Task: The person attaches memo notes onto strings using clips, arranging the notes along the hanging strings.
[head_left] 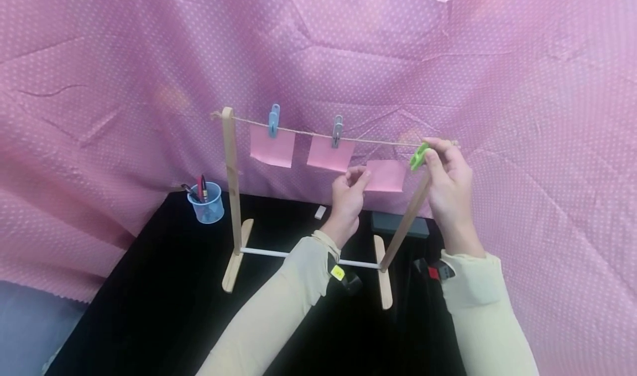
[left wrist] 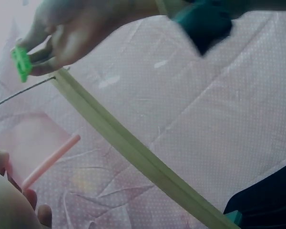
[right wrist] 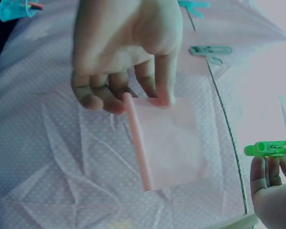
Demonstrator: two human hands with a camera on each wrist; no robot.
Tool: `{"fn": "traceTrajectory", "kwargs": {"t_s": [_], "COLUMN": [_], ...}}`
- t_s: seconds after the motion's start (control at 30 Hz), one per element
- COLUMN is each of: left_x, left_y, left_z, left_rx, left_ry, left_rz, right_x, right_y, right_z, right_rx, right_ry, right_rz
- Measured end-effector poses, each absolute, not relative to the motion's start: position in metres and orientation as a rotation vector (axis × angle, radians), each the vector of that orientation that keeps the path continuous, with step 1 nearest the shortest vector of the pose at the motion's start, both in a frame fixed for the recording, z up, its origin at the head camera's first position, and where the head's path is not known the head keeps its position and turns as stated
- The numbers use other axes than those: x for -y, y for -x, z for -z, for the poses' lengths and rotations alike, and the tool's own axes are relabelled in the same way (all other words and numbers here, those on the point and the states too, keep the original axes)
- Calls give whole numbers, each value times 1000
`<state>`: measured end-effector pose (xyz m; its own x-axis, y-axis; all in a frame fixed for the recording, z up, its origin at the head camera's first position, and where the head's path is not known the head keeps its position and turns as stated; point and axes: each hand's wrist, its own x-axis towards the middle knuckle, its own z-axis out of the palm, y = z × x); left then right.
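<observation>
Between thumb and fingers, my left hand (head_left: 347, 202) pinches a pink paper square (head_left: 386, 176) by its left edge, just below the string (head_left: 378, 141). The paper's lower edge looks curled in the right wrist view. My right hand (head_left: 450, 185) grips a green clothespin (head_left: 419, 156) near the string's right end, beside the top of the right wooden post (head_left: 405, 221). Further left, a grey clothespin (head_left: 337, 131) and a blue clothespin (head_left: 273, 120) each hold a pink paper (head_left: 272, 146) on the string.
The left wooden post (head_left: 231, 182) and a white crossbar (head_left: 264, 252) belong to the stand on the black table (head_left: 149, 287). A blue cup (head_left: 208, 204) with pens stands at left. Behind lie a white eraser (head_left: 320, 212) and a dark box (head_left: 398, 224), before a pink dotted cloth (head_left: 318, 77).
</observation>
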<state>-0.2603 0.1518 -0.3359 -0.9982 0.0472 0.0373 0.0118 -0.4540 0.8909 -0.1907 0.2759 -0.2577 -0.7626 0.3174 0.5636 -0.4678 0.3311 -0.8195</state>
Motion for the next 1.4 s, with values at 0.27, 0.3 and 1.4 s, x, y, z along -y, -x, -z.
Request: {"fn": "traceTrajectory", "kwargs": {"t_s": [0.27, 0.3, 1.4], "left_x": [-153, -153, -157], "left_y": [255, 254, 248], "left_z": [328, 327, 322], "left_rx": [-1548, -1528, -1248], "left_ry": [-77, -74, -136], "left_rz": [-2715, -2717, -2804], "right_x": [-260, -259, -261], "right_y": [208, 210, 215], "right_z": [240, 239, 251], "right_rx": [1927, 1920, 2009], "right_ry": [-142, -153, -160], "right_rz": [-1449, -1438, -1152]}}
